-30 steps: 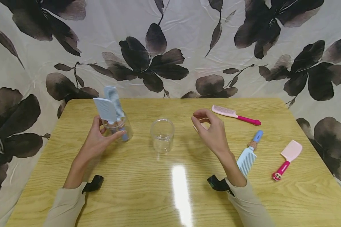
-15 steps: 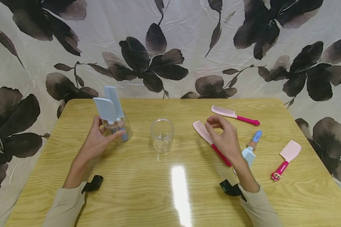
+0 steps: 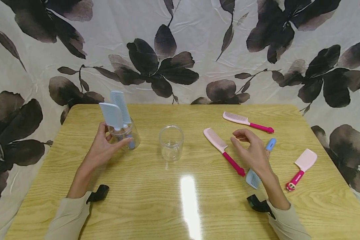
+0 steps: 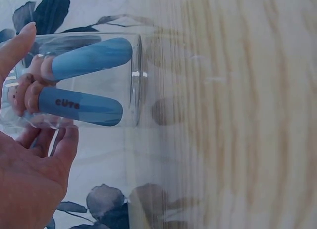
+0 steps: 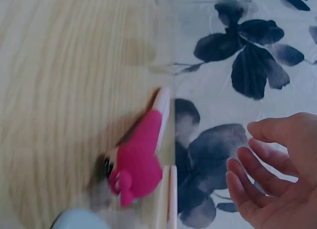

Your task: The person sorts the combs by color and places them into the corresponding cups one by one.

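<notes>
My left hand (image 3: 103,148) holds a clear cup (image 3: 135,135) round its side, thumb at the front. Two light blue combs stand in it, heads up: a broad one (image 3: 111,115) and a narrower one (image 3: 121,105). Through the cup wall, the left wrist view shows their blue handles (image 4: 79,105), one with lettering. My right hand (image 3: 252,153) hovers with loosely bent fingers and nothing in its grasp. Below it lies a blue comb (image 3: 253,180), partly hidden by the hand. Just left of that hand, a pink comb (image 3: 216,140) with a magenta handle lies flat.
A second clear cup (image 3: 171,146) stands mid-table with nothing in it. Another pink comb (image 3: 237,117) lies toward the back right, and a broad pink comb (image 3: 306,160) with a figure on its handle end lies at the right. Behind the table (image 3: 150,200) hangs a floral cloth (image 3: 210,40).
My right hand has moved right and toward me, away from the pink comb it covered earlier, and now overlaps the blue comb. My left hand keeps its hold on the cup.
</notes>
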`<state>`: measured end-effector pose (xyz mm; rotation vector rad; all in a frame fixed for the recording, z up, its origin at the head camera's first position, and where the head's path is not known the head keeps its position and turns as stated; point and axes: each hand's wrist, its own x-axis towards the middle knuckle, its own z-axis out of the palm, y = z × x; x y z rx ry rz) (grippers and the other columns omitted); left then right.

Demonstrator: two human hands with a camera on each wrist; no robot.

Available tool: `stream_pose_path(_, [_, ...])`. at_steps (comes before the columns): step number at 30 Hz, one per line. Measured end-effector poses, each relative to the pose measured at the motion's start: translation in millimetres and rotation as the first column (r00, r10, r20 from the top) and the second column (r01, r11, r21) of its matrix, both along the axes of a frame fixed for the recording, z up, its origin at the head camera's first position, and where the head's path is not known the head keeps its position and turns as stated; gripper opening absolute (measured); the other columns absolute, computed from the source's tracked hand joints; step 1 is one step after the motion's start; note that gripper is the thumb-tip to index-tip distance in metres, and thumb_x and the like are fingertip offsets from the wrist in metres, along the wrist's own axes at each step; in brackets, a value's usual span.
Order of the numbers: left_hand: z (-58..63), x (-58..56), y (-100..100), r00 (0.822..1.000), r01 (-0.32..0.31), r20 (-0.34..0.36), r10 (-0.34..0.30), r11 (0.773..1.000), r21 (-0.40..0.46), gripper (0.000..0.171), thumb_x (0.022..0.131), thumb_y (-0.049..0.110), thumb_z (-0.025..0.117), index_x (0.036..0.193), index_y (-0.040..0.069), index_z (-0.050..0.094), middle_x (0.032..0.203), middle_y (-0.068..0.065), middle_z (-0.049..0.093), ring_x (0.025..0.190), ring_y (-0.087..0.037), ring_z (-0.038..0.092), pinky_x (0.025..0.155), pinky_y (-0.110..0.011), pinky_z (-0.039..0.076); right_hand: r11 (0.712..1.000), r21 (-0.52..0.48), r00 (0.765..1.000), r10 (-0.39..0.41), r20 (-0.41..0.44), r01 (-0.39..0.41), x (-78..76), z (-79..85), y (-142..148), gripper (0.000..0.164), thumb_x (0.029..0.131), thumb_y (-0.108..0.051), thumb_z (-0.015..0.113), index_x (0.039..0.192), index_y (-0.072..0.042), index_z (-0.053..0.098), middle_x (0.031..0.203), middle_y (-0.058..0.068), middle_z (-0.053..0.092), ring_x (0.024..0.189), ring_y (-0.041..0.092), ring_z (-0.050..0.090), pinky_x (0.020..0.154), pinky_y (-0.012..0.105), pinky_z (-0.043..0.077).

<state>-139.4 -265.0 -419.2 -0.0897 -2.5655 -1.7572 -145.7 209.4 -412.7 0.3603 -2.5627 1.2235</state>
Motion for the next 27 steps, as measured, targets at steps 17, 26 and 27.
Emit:
stream_pose_path(17, [-3.8,-1.0,-2,1.000,-0.006,-0.023,0.006,1.000,-0.021,0.090,0.091,0.012,0.080,0.154,0.000,0.016,0.148,-0.023,0.030,0.136,-0.034,0.032,0.120,-0.064,0.022,0.980,0.194,0.997,0.046,0.054,-0.055,17.1,-13.2,51,0.024,0.097,-0.008,0.072,0.119,0.002,0.067,0.115,0.019,0.069,0.106,0.038,0.065,0.084,0.053,0.054])
stream_pose_path(26, [-3.6,-1.4,-2,1.000,-0.005,-0.023,0.005,1.000,-0.017,0.089,0.091,0.012,0.080,0.153,0.001,0.017,0.148,-0.022,0.030,0.136,-0.033,0.032,0.121,-0.063,0.022,0.946,0.286,0.989,0.141,0.052,-0.150,22.2,-21.7,73,0.021,0.094,-0.003,0.074,0.114,0.002,0.070,0.110,0.015,0.072,0.104,0.034,0.066,0.087,0.029,0.050])
stream_pose_path(27, [-3.3,-1.4,-2,1.000,-0.007,-0.022,0.006,1.000,-0.018,0.089,0.091,0.012,0.080,0.153,0.001,0.017,0.148,-0.022,0.030,0.136,-0.034,0.032,0.121,-0.063,0.022,0.941,0.296,0.987,0.152,0.053,-0.161,23.1,-22.3,75,0.021,0.093,-0.002,0.074,0.113,0.001,0.070,0.110,0.014,0.072,0.103,0.033,0.066,0.086,0.026,0.049])
